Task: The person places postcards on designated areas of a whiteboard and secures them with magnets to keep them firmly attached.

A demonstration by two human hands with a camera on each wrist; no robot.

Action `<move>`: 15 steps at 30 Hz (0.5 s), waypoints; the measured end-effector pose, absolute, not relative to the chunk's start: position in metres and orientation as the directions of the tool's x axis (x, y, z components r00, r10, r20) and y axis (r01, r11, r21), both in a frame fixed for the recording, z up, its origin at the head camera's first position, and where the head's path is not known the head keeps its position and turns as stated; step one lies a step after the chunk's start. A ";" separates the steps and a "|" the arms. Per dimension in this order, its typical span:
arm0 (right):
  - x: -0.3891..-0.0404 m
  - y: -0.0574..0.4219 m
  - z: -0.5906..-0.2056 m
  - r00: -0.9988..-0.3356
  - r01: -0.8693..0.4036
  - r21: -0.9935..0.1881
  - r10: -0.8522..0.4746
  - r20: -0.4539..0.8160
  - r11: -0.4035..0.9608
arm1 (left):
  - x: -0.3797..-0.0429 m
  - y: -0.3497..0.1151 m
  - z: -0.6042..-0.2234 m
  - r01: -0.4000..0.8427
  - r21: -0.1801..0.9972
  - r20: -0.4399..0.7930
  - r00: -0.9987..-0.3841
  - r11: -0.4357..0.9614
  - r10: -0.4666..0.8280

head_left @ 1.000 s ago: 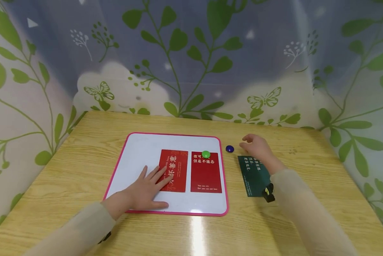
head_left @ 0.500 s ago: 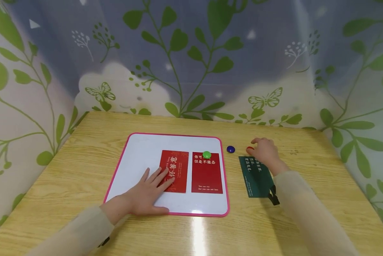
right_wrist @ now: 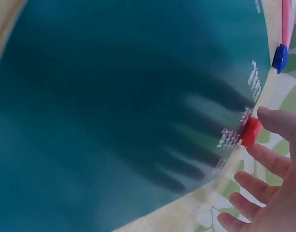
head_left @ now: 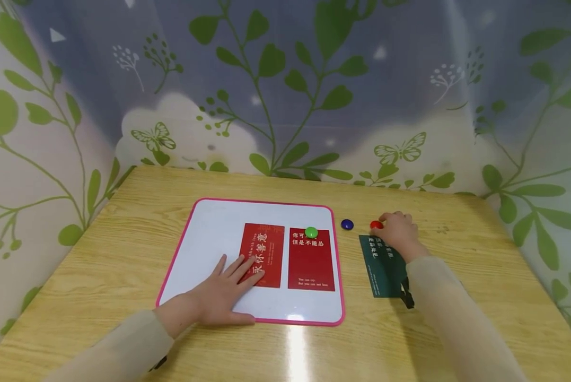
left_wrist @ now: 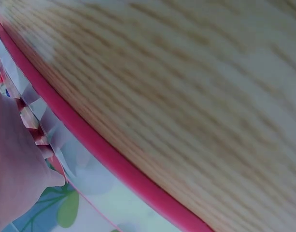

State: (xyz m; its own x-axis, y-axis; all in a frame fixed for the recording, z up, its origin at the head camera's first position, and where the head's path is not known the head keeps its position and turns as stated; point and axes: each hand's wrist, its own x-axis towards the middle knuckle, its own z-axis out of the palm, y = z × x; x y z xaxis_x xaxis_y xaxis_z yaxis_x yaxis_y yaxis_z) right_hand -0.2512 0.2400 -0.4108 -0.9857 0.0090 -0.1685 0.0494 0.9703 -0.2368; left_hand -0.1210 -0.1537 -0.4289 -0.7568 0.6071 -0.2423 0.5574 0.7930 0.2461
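Note:
My left hand [head_left: 223, 294] lies flat with spread fingers on the whiteboard [head_left: 209, 223], its fingertips over a red card [head_left: 268, 249] with white writing. A second red card [head_left: 311, 265] lies beside it on the board, with a green round magnet [head_left: 311, 232] at its top. To the board's right, thumb and index finger of my right hand [head_left: 400, 233] pinch a red round magnet [head_left: 375, 225]. In the right wrist view the red magnet [right_wrist: 251, 133] sits between those two fingertips, the other fingers apart. Under the right wrist, a dark green card [head_left: 383, 276] is partly hidden.
A blue round magnet [head_left: 347, 224] rests on the wooden table [head_left: 314, 350] between the board and the red magnet. The board's pink rim [left_wrist: 104, 150] runs close by my left hand. A leaf-patterned curtain [head_left: 285, 106] stands behind the table.
My right hand has moved slightly right and down, and its thumb and index finger have closed on the red magnet, now in sight. My left hand stays on the board and red card.

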 end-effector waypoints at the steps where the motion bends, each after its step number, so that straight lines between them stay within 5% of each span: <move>1: -0.252 0.241 -0.412 -0.986 0.049 -0.234 0.009 -0.168 0.971 | -0.121 -0.154 -0.429 0.557 0.245 -0.243 -0.757 0.794 0.606; 15: -0.252 0.236 -0.410 -0.992 0.037 -0.248 0.005 -0.129 0.968 | -0.120 -0.152 -0.430 0.573 0.220 -0.249 -0.750 0.790 0.613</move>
